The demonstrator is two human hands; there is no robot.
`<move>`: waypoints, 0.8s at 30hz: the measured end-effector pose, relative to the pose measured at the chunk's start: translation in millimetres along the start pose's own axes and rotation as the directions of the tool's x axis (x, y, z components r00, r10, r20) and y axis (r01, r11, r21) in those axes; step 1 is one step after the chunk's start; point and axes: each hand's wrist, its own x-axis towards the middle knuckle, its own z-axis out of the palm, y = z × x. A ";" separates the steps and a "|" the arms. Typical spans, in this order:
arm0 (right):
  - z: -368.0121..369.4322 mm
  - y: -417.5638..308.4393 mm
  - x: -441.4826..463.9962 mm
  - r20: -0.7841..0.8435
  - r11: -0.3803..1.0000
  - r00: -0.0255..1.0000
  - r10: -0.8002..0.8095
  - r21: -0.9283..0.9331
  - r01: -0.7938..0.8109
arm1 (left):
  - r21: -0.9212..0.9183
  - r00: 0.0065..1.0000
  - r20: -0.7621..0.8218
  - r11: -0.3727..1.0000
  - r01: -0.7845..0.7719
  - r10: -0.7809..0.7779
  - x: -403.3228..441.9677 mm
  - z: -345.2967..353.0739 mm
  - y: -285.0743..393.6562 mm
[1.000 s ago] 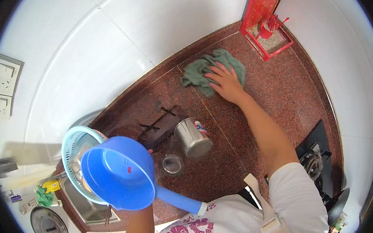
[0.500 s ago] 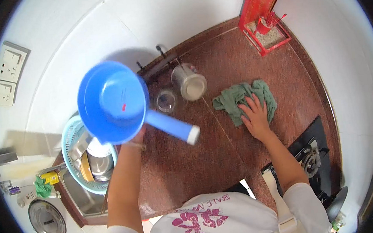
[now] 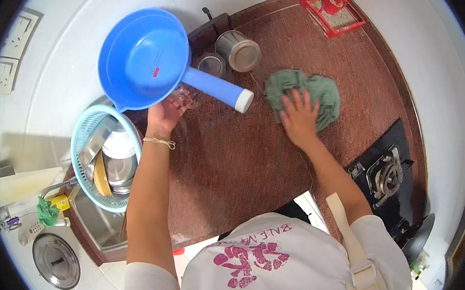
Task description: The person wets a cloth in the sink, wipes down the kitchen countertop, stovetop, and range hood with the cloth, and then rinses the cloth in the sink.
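Right fingers spread on green cloth; left fingers partly hidden, grip unclear.

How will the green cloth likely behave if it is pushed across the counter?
The green cloth will probably bunch rather than slide flat, since it already lies in loose folds. Its crumpled, uneven edge suggests it is floppy and would droop if lifted.

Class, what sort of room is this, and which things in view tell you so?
Probably a kitchen: a gas hob at the right, a metal sink at the left, and dishes in a light-blue basket.
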 end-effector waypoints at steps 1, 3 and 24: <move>2.2 -16.8 -3.7 0.035 0.999 0.999 -0.030 -0.011 0.030 | 0.002 1.000 0.004 1.000 0.004 -0.004 -6.7 1.7 -2.5; 4.5 -60.7 -17.5 0.088 0.994 0.991 -0.103 0.033 0.101 | 0.012 0.958 -0.263 0.994 -0.113 0.112 -29.0 7.5 -12.2; 33.5 -132.2 -174.3 -0.177 0.916 0.915 0.363 -0.112 -0.385 | 0.680 0.816 -0.329 0.719 -0.144 0.476 -464.7 -195.6 -162.8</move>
